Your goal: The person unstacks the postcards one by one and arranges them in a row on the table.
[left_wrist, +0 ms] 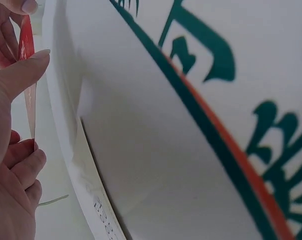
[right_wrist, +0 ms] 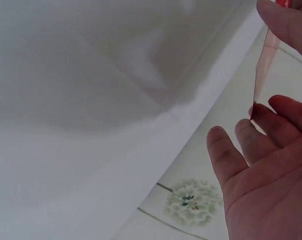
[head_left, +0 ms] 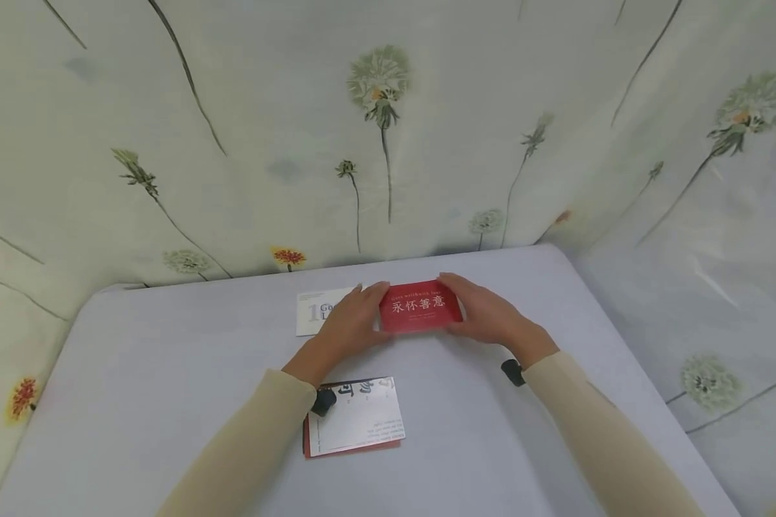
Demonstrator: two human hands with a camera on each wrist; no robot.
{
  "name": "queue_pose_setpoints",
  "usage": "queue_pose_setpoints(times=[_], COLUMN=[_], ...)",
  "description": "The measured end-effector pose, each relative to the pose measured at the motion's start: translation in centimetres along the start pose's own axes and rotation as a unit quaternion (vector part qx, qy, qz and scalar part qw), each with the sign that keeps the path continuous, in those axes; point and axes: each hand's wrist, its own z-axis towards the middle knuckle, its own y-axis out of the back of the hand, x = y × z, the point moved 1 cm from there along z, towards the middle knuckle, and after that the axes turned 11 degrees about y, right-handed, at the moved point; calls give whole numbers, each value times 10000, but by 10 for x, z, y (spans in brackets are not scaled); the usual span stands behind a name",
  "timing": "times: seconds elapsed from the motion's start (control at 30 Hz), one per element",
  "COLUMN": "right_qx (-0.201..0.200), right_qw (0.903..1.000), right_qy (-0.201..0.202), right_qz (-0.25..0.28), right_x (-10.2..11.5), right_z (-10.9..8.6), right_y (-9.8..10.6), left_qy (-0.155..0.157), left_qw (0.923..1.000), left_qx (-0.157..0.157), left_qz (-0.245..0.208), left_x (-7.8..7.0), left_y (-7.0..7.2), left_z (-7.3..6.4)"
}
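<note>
Both hands grip a small, flat, red rectangular card with white lettering [head_left: 420, 307]: the left hand [head_left: 352, 316] pinches its left end between thumb and fingers, and the right hand [head_left: 490, 314] pinches its right end the same way, so the card spans the gap between them, printed face toward the person. The wrist views suggest it is held up off the smooth white tabletop [head_left: 168, 388]. Just left of the red card lies a flat white card with blue print [head_left: 307, 316], partly hidden by the left hand. Nearer the person than the red card, and to its left, sits a loose pile of cards topped by a white one with dark characters [head_left: 358, 427]. Beyond the red card hangs pale cloth printed with dandelions [head_left: 252, 108]. To handle this well, I would keep the pinch light and even at both ends so the thin card does not bow, leave the lettering uncovered, and keep the left fingers from nudging the white card beside it.
</note>
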Motion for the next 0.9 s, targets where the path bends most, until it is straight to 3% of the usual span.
queue_pose_setpoints(times=[0.17, 0.33, 0.53, 0.9], right_qx=[135, 247, 433, 498], right_qw=[9998, 9997, 9989, 9975], right_qy=[10, -4, -171, -474], right_qz=[139, -93, -19, 185], right_x=[-5, -9, -11, -18], right_z=[13, 25, 39, 45], right_y=[-3, 0, -1, -6], left_qy=[76, 35, 310, 346], left_qw=[9998, 9993, 9976, 9969], left_qx=[50, 6, 216, 463], left_qz=[179, 371, 585, 524], left_x=[4, 3, 7, 11], left_y=[-3, -2, 0, -2], left_z=[7, 16, 25, 36])
